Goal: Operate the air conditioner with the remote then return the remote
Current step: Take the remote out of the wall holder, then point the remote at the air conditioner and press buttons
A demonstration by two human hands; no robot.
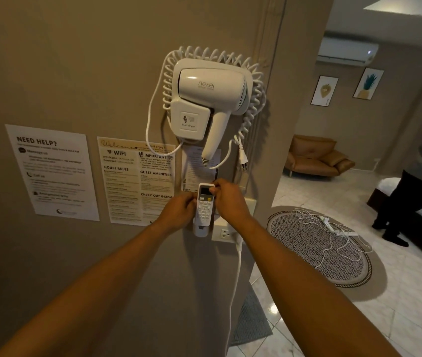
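Note:
A white remote (204, 202) with a small screen and several buttons stands upright in a white wall holder (200, 231) below the hair dryer. My left hand (179, 211) grips its left edge at mid height. My right hand (226, 199) pinches its upper right corner beside the screen. The lower end of the remote sits inside the holder. The white air conditioner (346, 51) hangs high on the far wall of the room to the right, with a small light lit on it.
A white hair dryer (209, 99) with a coiled cord hangs above the remote. Paper notices (137, 181) cover the wall at left. A socket (224, 234) with a white cable sits beside the holder. A person (421, 176), a round rug (318, 246) and a brown sofa (313, 157) are at right.

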